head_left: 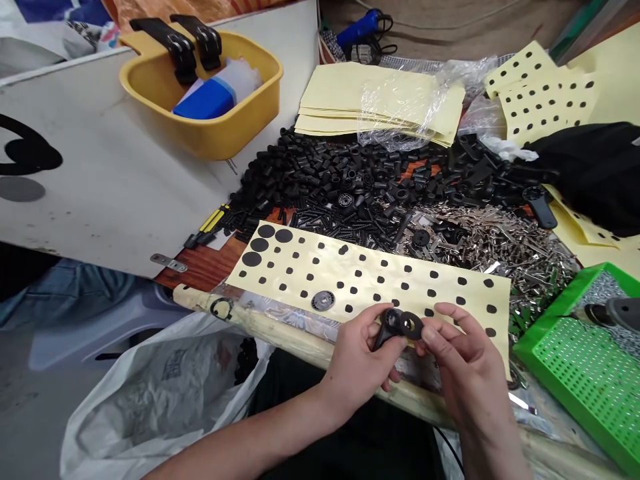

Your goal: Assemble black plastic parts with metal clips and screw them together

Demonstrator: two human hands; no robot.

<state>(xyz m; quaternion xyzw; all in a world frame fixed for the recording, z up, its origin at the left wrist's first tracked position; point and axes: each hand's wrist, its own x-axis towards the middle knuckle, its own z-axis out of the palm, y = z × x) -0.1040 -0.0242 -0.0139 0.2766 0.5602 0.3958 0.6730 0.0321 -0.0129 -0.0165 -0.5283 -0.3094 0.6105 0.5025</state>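
Observation:
Near the table's front edge, my left hand [355, 363] is closed round a black plastic part with a round hollow head [391, 323]. Between the thumb and fingers of my right hand [463, 353] is the edge of a flat black ring [413, 325], held against or just beside that head; whether they touch I cannot tell. Beneath both hands lies a pale yellow sheet [330, 260] bearing rows of small black dots and several larger black discs at its left end. A round grey-black slotted disc [323, 301] rests on the sheet's front edge.
Behind the sheet spread heaps of black plastic parts [320, 167], screws and metal clips [500, 240]. A yellow bin [200, 137] hangs on the left panel. Yellow sheets [330, 93] are stacked behind. At right stands a green basket [580, 373]; a white sack [150, 393] hangs at lower left.

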